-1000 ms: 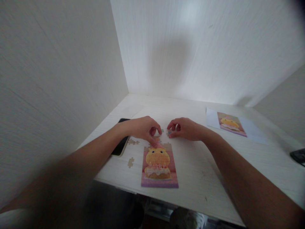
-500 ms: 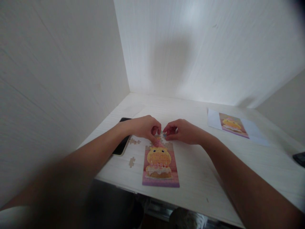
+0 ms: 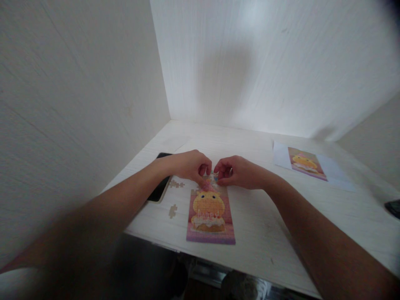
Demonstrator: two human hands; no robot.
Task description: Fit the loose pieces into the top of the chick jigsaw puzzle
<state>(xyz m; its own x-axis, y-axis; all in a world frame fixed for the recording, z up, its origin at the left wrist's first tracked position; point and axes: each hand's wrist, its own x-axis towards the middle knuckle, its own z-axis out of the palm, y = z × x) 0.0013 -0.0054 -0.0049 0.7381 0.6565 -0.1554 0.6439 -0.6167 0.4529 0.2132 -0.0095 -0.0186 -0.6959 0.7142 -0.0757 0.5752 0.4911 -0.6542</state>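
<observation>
A partly joined jigsaw puzzle (image 3: 210,221) lies near the table's front edge, showing a yellow character with a pink hat above a frosted cake. At its upper left edge, my left hand (image 3: 195,166) has its fingers curled, thumb down on the pink hat area, gripping the puzzle's top. Opposite it, my right hand (image 3: 237,173) pinches a small bluish puzzle piece (image 3: 215,177) at the upper edge; the fingers partly hide it. Left of the puzzle lie a loose beige piece (image 3: 173,211) and a small cluster of joined pieces (image 3: 177,184).
A dark-screened phone (image 3: 158,191) lies under my left forearm. Toward the back right is a white sheet (image 3: 336,173) with the same picture (image 3: 306,161) printed on it. A black object (image 3: 393,208) sits at the right edge. Pale walls enclose the table (image 3: 256,233).
Both hands stay at the puzzle's top edge, with only slight finger movement. The view has shifted very slightly.
</observation>
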